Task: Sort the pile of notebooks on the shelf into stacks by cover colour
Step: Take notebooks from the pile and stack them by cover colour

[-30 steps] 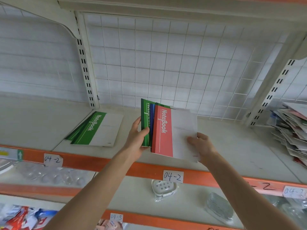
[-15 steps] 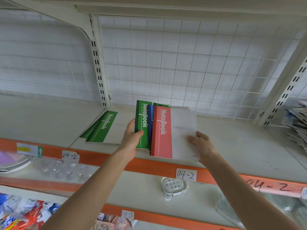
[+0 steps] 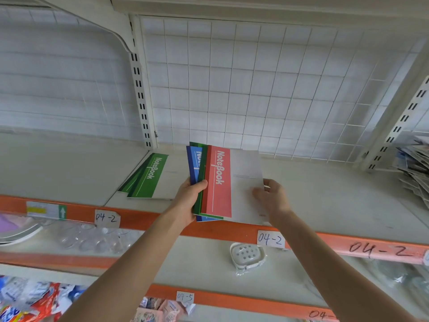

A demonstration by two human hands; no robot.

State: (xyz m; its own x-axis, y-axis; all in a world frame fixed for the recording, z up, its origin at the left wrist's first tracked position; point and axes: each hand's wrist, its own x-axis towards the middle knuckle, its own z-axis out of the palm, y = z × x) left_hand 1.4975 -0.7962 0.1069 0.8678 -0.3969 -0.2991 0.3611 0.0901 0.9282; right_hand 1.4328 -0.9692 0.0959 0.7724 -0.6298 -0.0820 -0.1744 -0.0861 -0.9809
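the left grip (image 3: 189, 198) is closed on the spine side of a fanned bundle of notebooks, thumb across the front and fingers behind. the right grip (image 3: 272, 198) pinches the bundle's white edge at 3 o'clock. the bundle is held tilted just above the front of the shelf (image 3: 325, 194), over the orange rail (image 3: 148, 219).

the red notebook (image 3: 219, 182) lies on top. half a second ago a green cover with its full lettering faced front at the bundle's 9 o'clock side, under the left thumb. now the blue notebook (image 3: 193, 163) shows there with part of its lettering. the green notebook (image 3: 203, 163) shows only as a narrow strip between blue and red, plus a corner at 12 o'clock. the right grip sits where it did.

at 9 o'clock from the bundle, the green stack (image 3: 151, 175) lies flat on the shelf, its covers slightly fanned, apart from both hands as before. far off at 3 o'clock a pile of papers (image 3: 415, 166) slumps by the upright. at 6 o'clock, on the lower shelf, a white soap dish (image 3: 247, 254) sits just beside a label (image 3: 270, 239) reading 04-2.
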